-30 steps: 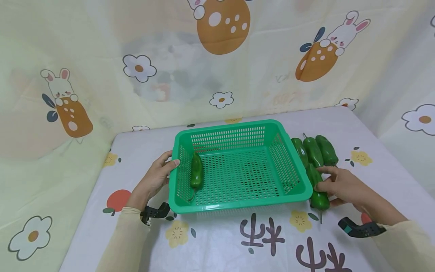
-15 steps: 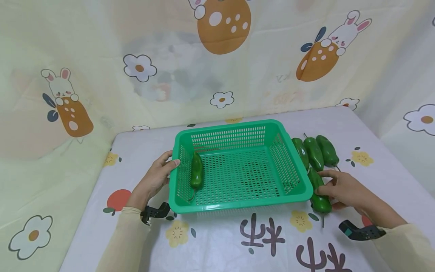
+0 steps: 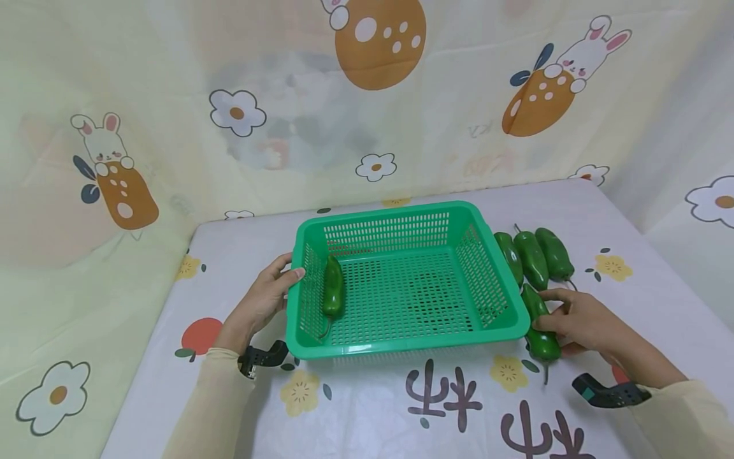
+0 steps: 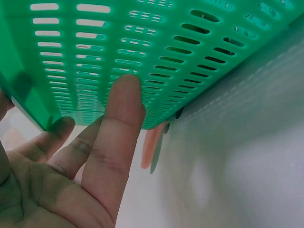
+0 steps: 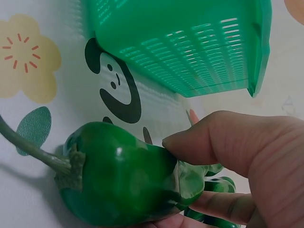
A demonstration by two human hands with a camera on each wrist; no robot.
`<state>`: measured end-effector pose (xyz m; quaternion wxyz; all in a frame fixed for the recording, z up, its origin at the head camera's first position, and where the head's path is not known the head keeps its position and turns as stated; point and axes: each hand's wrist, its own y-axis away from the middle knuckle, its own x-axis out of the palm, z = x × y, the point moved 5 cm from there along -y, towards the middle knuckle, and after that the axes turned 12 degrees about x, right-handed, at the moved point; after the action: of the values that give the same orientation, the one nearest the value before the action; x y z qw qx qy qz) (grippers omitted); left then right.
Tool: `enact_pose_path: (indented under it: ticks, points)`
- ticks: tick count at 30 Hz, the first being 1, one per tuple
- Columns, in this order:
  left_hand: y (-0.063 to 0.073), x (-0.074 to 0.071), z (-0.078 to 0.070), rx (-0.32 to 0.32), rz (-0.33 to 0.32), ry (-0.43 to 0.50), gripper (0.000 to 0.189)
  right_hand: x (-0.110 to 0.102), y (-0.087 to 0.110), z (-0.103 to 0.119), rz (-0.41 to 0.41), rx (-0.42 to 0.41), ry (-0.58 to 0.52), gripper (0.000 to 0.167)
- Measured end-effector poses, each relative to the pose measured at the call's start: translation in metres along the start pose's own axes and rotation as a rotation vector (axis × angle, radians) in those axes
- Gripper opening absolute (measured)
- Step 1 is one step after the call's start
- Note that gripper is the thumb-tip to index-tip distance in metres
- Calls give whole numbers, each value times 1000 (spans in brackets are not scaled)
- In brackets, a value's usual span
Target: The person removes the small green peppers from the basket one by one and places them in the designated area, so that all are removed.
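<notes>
A green plastic basket [image 3: 401, 293] stands mid-table, its slotted wall filling much of the left wrist view. My left hand [image 3: 265, 296] holds its left side, thumb over the rim and fingers [image 4: 121, 123] against the outside wall. Inside, along that left wall, lies one green pepper [image 3: 332, 287]. To the right of the basket my right hand [image 3: 582, 319] pinches another green pepper [image 5: 118, 173] between thumb and fingers. That pepper's stem [image 5: 38, 152] points toward me, and its narrow end is partly behind the fingers in the right wrist view.
Three more green peppers lie behind the held one: a left pepper [image 3: 507, 255] partly behind the basket rim, a middle pepper [image 3: 531, 258] and a right pepper [image 3: 555, 254]. A patterned cloth [image 3: 355, 408] covers the table; a printed curtain [image 3: 298, 140] hangs behind it.
The pepper under my right hand has shifted slightly toward me and to the right, away from the three behind it. My left hand and the basket stay in place.
</notes>
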<state>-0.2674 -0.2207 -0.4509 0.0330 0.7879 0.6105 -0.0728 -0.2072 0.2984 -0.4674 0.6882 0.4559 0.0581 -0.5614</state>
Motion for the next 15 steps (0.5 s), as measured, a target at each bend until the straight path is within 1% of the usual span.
enact_pose_path:
  ticks: [11,15]
  points:
    - [-1,0,2,5,0,3,56,0,-2,-3,-3,20,17,79]
    - [-1,-1,1,4,0,2,56,-4,2,0,-37,25,56,83]
